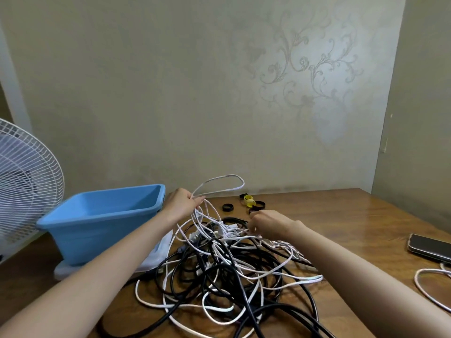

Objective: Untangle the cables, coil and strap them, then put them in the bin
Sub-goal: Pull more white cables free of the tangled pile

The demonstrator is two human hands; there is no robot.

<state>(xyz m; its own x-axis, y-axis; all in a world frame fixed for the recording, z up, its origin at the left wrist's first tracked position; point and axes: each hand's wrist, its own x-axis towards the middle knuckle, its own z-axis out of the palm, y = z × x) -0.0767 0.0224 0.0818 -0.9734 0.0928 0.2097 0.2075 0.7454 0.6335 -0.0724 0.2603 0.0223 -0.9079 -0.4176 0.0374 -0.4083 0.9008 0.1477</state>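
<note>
A tangle of white and black cables (227,269) lies on the wooden table (341,215) in front of me. My left hand (183,203) pinches a white cable (219,184) whose loop stands up behind the hand, above the pile. My right hand (266,224) is closed on white cable strands at the far right side of the pile. The blue bin (102,218) stands at the left on a white lid, empty as far as I can see. Black and yellow straps (251,202) lie behind the pile near the wall.
A white fan (24,181) stands at the far left beside the bin. A phone (429,247) lies at the right table edge, with another white cable (429,286) in front of it. The wall runs close behind the table.
</note>
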